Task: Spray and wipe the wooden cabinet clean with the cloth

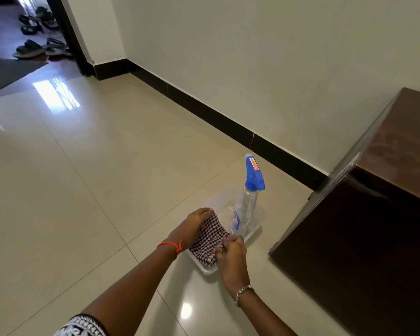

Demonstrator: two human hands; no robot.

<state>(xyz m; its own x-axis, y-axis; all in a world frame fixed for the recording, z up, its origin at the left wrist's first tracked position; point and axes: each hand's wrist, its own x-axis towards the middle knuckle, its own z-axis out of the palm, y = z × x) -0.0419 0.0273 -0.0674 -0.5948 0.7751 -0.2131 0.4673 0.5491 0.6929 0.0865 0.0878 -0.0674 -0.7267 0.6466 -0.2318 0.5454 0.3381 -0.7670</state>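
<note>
head view. grips with the left hand (196, 226), fingers curled, the far edge of a dark-red-and-white checked cloth (210, 241); pinches its near edge with the right hand (230, 253). places cloth at a clear rectangular plastic tray (260, 221) on glossy beige floor tiles (107, 190). records a clear spray bottle with blue trigger head (246, 207) upright in the tray, just beside the cloth. locates a dark brown wooden cabinet (374, 238) near, right of the tray, not touching.

Both forearms outstretched low, left hand (197, 223) and right hand (230, 254) curled around the cloth (210, 237).
</note>
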